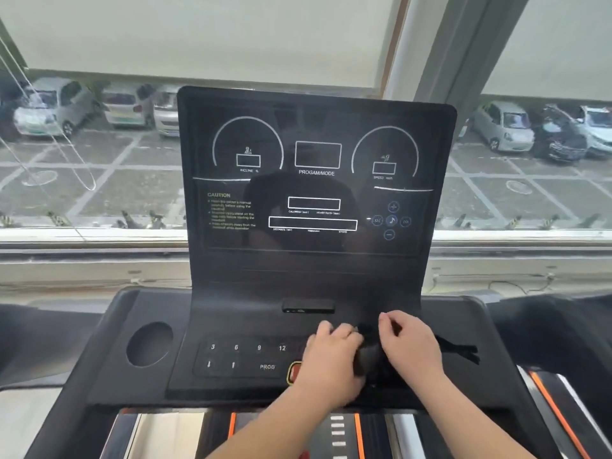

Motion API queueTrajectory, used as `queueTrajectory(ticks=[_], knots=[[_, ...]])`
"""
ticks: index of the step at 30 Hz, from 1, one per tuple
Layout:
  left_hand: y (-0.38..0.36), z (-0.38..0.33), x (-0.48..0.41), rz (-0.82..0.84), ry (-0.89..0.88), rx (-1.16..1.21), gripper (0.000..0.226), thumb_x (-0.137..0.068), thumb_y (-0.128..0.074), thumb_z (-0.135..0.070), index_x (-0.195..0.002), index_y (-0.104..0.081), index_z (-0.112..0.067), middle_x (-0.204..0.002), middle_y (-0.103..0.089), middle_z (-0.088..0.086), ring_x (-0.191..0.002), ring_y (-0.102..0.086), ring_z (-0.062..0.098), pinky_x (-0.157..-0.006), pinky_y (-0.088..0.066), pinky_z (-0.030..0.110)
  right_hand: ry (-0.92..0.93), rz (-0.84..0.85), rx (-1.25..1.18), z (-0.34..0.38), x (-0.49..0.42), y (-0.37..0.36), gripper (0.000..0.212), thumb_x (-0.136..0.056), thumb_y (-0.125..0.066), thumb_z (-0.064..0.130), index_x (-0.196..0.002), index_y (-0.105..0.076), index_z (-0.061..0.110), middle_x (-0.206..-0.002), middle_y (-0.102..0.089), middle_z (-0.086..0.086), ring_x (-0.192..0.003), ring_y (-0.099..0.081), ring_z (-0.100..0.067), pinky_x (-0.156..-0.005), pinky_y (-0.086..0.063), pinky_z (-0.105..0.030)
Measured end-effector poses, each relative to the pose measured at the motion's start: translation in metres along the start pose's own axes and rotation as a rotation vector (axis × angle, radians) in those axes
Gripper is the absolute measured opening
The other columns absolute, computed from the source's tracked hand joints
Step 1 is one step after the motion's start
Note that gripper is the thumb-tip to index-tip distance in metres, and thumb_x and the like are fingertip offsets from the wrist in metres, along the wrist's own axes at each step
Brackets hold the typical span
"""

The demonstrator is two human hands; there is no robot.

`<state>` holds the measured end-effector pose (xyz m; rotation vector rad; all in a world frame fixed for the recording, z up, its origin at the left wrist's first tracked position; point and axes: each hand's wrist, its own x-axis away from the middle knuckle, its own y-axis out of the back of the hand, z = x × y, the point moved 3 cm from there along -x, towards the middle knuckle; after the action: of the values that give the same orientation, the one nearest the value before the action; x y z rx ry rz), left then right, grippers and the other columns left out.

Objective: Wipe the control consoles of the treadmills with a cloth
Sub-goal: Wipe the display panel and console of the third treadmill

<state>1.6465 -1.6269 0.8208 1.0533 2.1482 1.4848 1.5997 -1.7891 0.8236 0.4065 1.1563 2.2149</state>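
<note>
At the near left of the console point(228, 313) is a round cup holder point(149, 344), then the numbered keypad point(246, 356). Right of the keys, the left hand point(331, 357) curls over one end of the dark cloth point(371, 361), which lies bunched on the near right part of the panel. The cloth looks soft, light and limp, so it probably handles best gathered into a pad under the palm. The right hand point(412, 347), close beside the left, bends at the wrist and its fingers seem to grip the other end. A loose tail trails further right.
</note>
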Motion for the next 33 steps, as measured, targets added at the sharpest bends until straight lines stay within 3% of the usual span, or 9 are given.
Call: queueTrajectory(ticks=[2, 4, 7, 12, 17, 21, 24, 29, 33], knots=[[0.003, 0.005, -0.003, -0.019, 0.04, 0.108, 0.04, -0.084, -0.062, -0.044, -0.119, -0.06, -0.027, -0.12, -0.058, -0.009, -0.112, -0.046, 0.024, -0.096, -0.049, 0.04, -0.067, -0.032, -0.073, -0.014, 0.0, 0.01, 0.027, -0.102, -0.054, 0.036, -0.08, -0.065, 0.027, -0.083, -0.065, 0.008, -0.084, -0.062, -0.019, -0.071, -0.048, -0.039], [0.012, 0.005, -0.006, -0.068, 0.092, 0.228, 0.031, -0.085, -0.062, -0.044, -0.109, -0.059, -0.025, -0.112, -0.058, -0.008, -0.108, -0.048, 0.02, -0.097, -0.047, 0.034, -0.136, -0.041, -0.128, -0.027, -0.001, 0.019, 0.019, -0.103, -0.052, 0.036, -0.102, -0.069, 0.03, -0.101, -0.065, 0.01, -0.098, -0.063, -0.02, -0.079, -0.047, -0.037], [0.04, -0.016, -0.019, -0.251, 0.031, 0.321, 0.032, -0.084, -0.065, -0.036, -0.113, -0.059, -0.022, -0.112, -0.054, -0.009, -0.106, -0.046, 0.018, -0.096, -0.046, 0.033, -0.201, -0.005, -0.161, -0.044, -0.005, 0.031, 0.034, -0.106, -0.048, 0.033, -0.136, -0.062, 0.023, -0.13, -0.064, 0.005, -0.12, -0.059, -0.02, -0.094, -0.044, -0.035], [0.092, -0.057, -0.066, -0.586, -0.191, 0.109, 0.044, -0.078, -0.073, -0.026, -0.12, -0.062, -0.016, -0.117, -0.059, -0.001, -0.103, -0.049, 0.025, -0.084, -0.049, 0.035, -0.222, 0.11, -0.297, -0.055, -0.019, 0.047, 0.036, -0.108, -0.047, 0.035, -0.14, -0.059, 0.024, -0.122, -0.065, 0.009, -0.111, -0.055, -0.012, -0.092, -0.039, -0.028], [0.071, -0.05, -0.112, -0.384, -0.119, -0.222, 0.054, -0.076, -0.079, -0.021, -0.127, -0.061, -0.018, -0.133, -0.059, -0.001, -0.115, -0.051, 0.028, -0.088, -0.05, 0.039, -0.231, 0.199, -0.179, -0.072, -0.036, 0.05, 0.037, -0.108, -0.034, 0.044, -0.088, -0.062, 0.029, -0.094, -0.069, 0.009, -0.101, -0.063, -0.022, -0.09, -0.049, -0.039], [0.033, -0.067, -0.116, -0.435, -0.224, -0.341, 0.047, -0.074, -0.076, -0.009, -0.12, -0.068, -0.015, -0.128, -0.064, 0.003, -0.116, -0.056, 0.033, -0.091, -0.049, 0.044, -0.232, 0.226, -0.16, -0.086, -0.035, 0.053, 0.049, -0.109, -0.031, 0.049, -0.111, -0.073, 0.025, -0.106, -0.07, 0.006, -0.109, -0.059, -0.019, -0.098, -0.046, -0.039], [-0.005, -0.086, -0.119, -0.283, -0.383, -0.351, 0.04, -0.077, -0.078, -0.019, -0.116, -0.07, -0.022, -0.126, -0.066, -0.004, -0.117, -0.055, 0.028, -0.095, -0.047, 0.041, -0.251, 0.223, -0.25, -0.087, -0.037, 0.056, 0.044, -0.111, -0.031, 0.046, -0.108, -0.071, 0.027, -0.104, -0.065, 0.007, -0.108, -0.057, -0.016, -0.092, -0.04, -0.032], [-0.037, -0.093, -0.098, -0.108, -0.24, -0.103, 0.06, -0.076, -0.072, -0.035, -0.134, -0.06, -0.025, -0.141, -0.055, -0.009, -0.122, -0.046, 0.028, -0.096, -0.045, 0.041, -0.266, 0.242, -0.369, -0.097, -0.037, 0.055, 0.039, -0.111, -0.034, 0.045, -0.109, -0.07, 0.029, -0.107, -0.069, 0.011, -0.107, -0.06, -0.012, -0.096, -0.043, -0.033], [-0.045, -0.085, -0.068, -0.113, -0.196, -0.001, 0.054, -0.074, -0.048, -0.054, -0.114, -0.067, -0.023, -0.119, -0.061, -0.007, -0.101, -0.048, 0.026, -0.089, -0.051, 0.038, -0.213, 0.266, -0.278, -0.103, -0.036, 0.051, 0.043, -0.109, -0.034, 0.05, -0.119, -0.069, 0.026, -0.107, -0.068, 0.011, -0.107, -0.06, -0.014, -0.097, -0.045, -0.037]])
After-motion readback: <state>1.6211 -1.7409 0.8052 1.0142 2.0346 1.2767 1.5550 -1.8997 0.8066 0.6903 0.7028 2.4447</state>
